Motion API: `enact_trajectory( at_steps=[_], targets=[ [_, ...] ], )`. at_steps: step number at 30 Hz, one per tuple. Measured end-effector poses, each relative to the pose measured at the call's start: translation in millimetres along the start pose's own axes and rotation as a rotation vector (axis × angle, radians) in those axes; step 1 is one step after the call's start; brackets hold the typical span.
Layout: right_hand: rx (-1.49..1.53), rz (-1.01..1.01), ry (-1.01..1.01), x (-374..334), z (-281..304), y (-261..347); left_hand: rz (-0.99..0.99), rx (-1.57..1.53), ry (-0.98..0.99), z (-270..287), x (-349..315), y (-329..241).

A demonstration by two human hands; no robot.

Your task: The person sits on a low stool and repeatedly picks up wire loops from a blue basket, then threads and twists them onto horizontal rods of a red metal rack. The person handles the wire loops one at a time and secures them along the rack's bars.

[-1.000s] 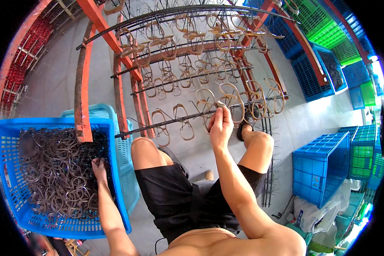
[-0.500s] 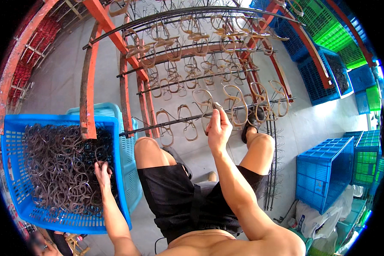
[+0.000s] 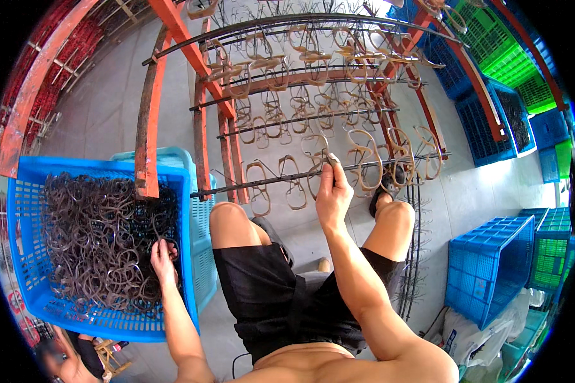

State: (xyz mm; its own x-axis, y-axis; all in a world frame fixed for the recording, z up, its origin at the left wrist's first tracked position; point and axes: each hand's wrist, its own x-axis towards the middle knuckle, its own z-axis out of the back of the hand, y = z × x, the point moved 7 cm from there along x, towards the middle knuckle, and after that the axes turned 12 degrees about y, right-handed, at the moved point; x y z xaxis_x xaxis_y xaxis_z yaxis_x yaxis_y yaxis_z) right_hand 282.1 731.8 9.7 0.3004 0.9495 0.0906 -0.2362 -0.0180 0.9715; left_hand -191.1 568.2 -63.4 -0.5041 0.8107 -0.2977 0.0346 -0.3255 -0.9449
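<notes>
My right hand [image 3: 334, 195] pinches a tan eyeglass frame [image 3: 314, 145] at a black rod [image 3: 275, 177] with thin wire prongs. More tan eyeglass frames [image 3: 364, 156] hang on this rod to both sides of the hand. To the left, my left hand [image 3: 164, 256] is inside a blue plastic basket [image 3: 186, 281] heaped with dark eyeglass frames [image 3: 96, 249]. Its fingers are curled together near the basket's right wall, around what looks like one dark frame, mostly hidden by the fingers.
An orange rack [image 3: 200, 127] carries several more rods of frames ahead. A light teal basket [image 3: 203, 255] stands beside the blue one. At the right are a blue crate [image 3: 473, 274], white bags [image 3: 469, 338] and stacked green crates [image 3: 511, 64]. Another person [image 3: 73, 367] sits at the lower left.
The whole view has shifted, so the rack and basket appear farther right. The tan frame in my right hand sits lower against the rod. My left hand's fingers have drawn closer together.
</notes>
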Motion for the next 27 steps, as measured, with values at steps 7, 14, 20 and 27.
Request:
enact_trajectory(
  at_steps=[7,14,20,27],
  targets=[
    [0.039,0.004,-0.003,-0.4,-1.0,-10.4,-0.124,0.073,-0.081,-22.0,-23.7,-48.2],
    [-0.009,0.085,0.014,-4.9,-8.1,-5.4,-0.099,0.040,-0.066,-34.1,-24.8,-51.7],
    [0.081,-0.065,0.018,2.7,3.3,-12.0,-0.122,0.016,-0.060,-41.6,-31.6,-60.2],
    [-0.750,0.358,0.023,-30.6,3.5,54.0,-0.285,0.044,0.200,-46.7,-62.0,-97.1]
  ],
)
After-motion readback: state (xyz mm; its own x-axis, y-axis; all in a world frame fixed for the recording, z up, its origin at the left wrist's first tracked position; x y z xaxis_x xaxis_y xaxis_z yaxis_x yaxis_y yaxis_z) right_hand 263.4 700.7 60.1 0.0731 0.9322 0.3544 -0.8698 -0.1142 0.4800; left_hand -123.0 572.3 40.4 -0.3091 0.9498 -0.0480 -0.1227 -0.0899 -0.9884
